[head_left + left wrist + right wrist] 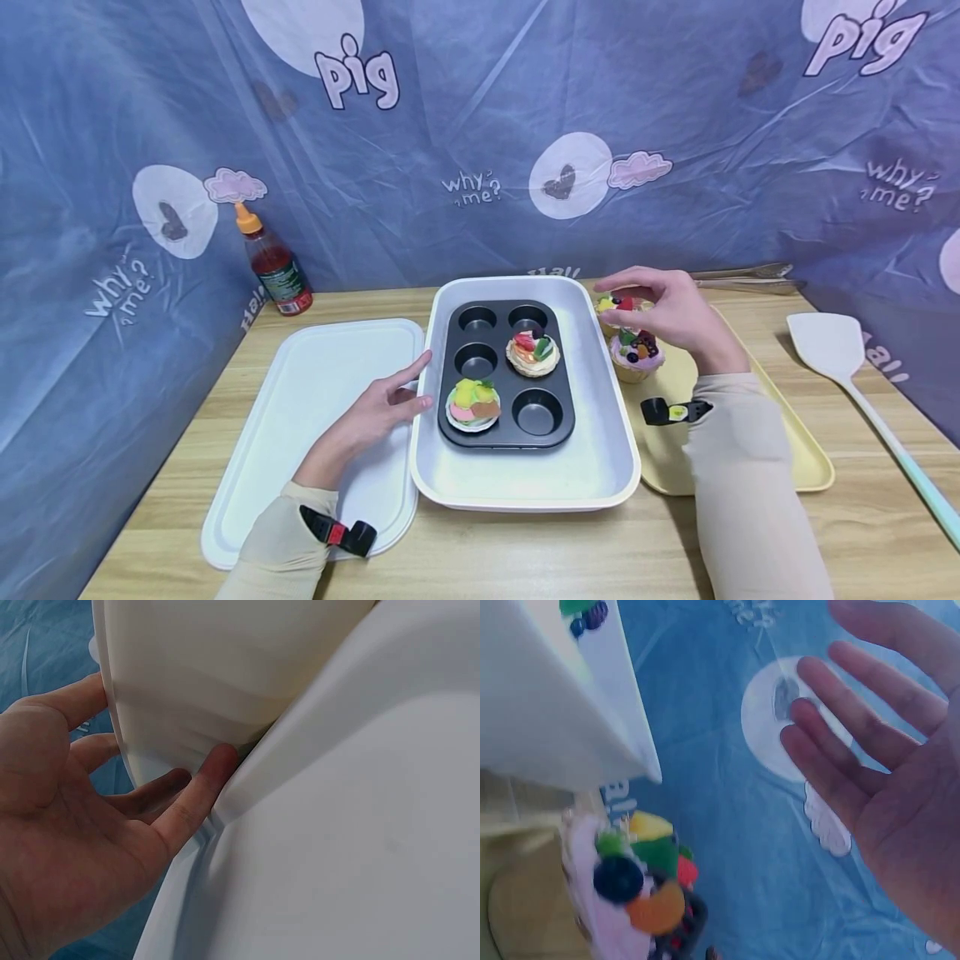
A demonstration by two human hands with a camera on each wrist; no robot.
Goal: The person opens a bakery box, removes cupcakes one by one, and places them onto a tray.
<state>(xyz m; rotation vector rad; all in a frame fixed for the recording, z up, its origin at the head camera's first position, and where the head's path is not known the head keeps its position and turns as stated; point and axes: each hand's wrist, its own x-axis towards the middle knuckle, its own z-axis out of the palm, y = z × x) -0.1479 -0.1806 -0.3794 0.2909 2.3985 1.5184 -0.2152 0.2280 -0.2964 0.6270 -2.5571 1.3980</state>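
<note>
four cupcakes (533, 353): two in one dark muffin tin (504, 383) at the center, two by the left edge of one yellow tray (795, 454) on the right. the tin has six cups, two covered and four showing. two white trays: one deep tray (525, 483) under the tin, one shallow tray (322, 379) to the left. one sauce bottle (281, 273) far left, one spatula (827, 343) right, one pair of tongs (772, 271) far right.
</note>
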